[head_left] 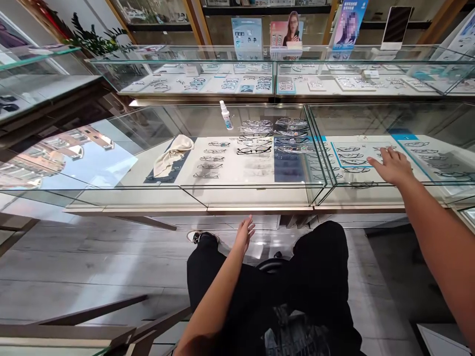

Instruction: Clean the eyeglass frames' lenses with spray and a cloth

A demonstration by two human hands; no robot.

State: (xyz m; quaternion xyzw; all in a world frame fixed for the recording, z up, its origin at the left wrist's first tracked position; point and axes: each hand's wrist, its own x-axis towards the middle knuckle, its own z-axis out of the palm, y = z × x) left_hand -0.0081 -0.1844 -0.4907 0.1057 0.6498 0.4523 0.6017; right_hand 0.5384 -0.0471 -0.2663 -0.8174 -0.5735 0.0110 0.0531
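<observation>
Now, smooth clear-glass tabletop: we see crumpled cream cloth, black-rimmed glasses.
Our right hand: fingers splayed above, contact unclear.
Left hand: fingers loosely parted, empty.

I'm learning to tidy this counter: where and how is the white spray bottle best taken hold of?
Probably around the body of the white spray bottle, below its narrower top, with the empty left hand coming from the near left. It appears to stand on its base, narrow end up, and the eyeglass frames close on its right leave less room there.
</observation>
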